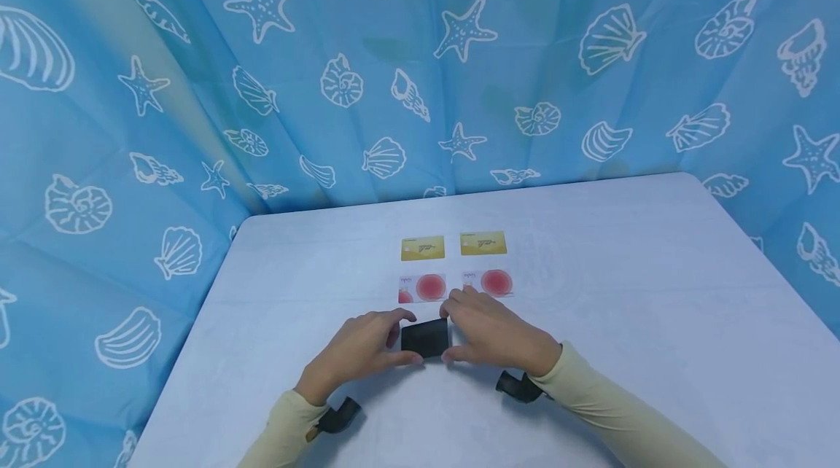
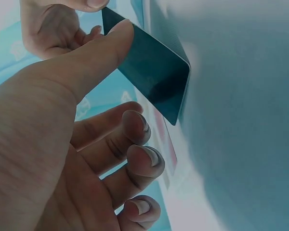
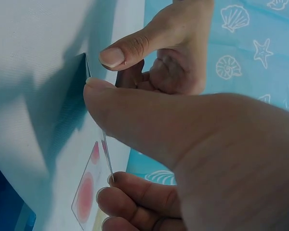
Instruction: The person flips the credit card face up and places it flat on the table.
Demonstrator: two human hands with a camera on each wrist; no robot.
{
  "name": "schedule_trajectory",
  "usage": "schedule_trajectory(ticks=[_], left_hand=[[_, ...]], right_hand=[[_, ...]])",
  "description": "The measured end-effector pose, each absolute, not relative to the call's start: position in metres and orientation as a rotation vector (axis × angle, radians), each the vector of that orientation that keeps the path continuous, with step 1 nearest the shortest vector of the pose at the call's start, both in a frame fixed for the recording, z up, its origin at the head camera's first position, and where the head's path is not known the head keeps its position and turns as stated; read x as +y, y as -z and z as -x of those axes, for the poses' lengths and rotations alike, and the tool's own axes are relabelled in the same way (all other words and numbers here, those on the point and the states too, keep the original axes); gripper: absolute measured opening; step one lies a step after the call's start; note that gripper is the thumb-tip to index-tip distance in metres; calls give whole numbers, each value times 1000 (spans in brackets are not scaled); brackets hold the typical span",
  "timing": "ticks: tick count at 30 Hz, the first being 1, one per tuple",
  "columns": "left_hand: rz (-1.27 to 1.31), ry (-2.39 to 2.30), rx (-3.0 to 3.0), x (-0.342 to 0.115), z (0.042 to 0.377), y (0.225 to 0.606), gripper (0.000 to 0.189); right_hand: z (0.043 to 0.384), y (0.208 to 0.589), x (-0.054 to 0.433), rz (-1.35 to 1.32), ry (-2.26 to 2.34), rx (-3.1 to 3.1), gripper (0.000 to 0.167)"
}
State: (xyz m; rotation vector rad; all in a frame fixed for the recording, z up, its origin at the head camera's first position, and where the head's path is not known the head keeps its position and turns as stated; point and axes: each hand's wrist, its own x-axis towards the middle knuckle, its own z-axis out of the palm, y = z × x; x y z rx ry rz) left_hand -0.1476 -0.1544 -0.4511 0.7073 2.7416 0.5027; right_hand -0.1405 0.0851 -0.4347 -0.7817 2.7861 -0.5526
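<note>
A black card (image 1: 425, 338) is at the front middle of the white table, tilted in both wrist views. My right hand (image 1: 488, 329) pinches it by its right end, thumb at the near corner and index finger (image 3: 144, 190) at the far one. At the card's left end is my left hand (image 1: 367, 348), its thumb (image 2: 98, 60) by the near edge and its other fingers loosely bent, apart from the card. Whether the left thumb touches it I cannot tell. Beyond lie two pink-and-white cards, one left (image 1: 429, 287), one right (image 1: 496, 282), the latter partly behind my right fingers.
Farther back lie two gold cards, one on the left (image 1: 423, 248) and one on the right (image 1: 483, 243). A white cloth covers the table (image 1: 623, 256). Behind it hangs a blue curtain (image 1: 420, 111) with white shells and starfish. Black wrist devices (image 1: 518, 386) sit under both forearms.
</note>
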Motion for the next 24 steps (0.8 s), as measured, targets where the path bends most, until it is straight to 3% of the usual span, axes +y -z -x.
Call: schedule_trajectory(ticks=[24], left_hand=[[-755, -516, 2740, -130, 150, 440, 74]], right_hand=[[137, 424, 89, 796, 587, 2808, 59]])
